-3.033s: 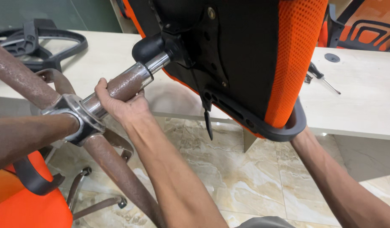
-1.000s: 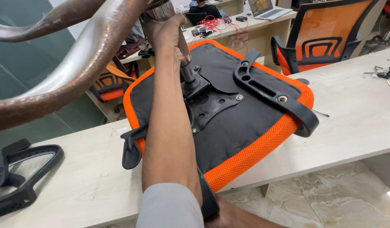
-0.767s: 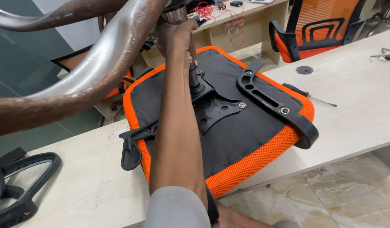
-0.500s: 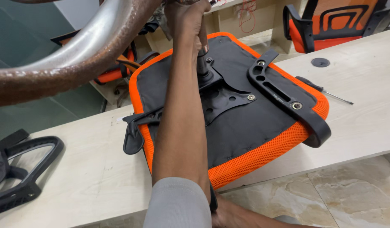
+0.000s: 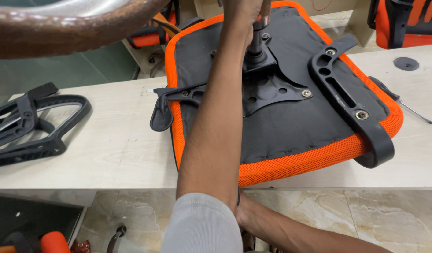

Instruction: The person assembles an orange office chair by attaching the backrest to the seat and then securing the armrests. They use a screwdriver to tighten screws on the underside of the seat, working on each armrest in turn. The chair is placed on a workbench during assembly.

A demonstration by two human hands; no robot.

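Chair seat (image 5: 291, 126) lies upside down on the table (image 5: 108, 150), orange mesh edge overhanging the front lip, black underside up. Metal mounting plate (image 5: 267, 89) is bolted at the centre of the underside, with the gas cylinder (image 5: 258, 40) standing up out of it. Left hand (image 5: 244, 14) is clenched around the cylinder near the top edge of the view, forearm running straight down over the seat; fingers are partly cut off by the frame. Right hand (image 5: 246, 215) sits below the front table edge, under the seat's overhang; probably gripping the seat rim, but the left arm hides it, so cannot tell whether it is closed. A brown, rusty-looking chair base leg (image 5: 70, 23) crosses the upper left, close to the camera and blurred. One black armrest bracket (image 5: 351, 103) is screwed along the right side of the seat, another (image 5: 171, 105) sticks out on its left side. Loose black armrest (image 5: 33, 124) lies on the table well to the left. A screwdriver (image 5: 415, 112) lies just right of the seat.
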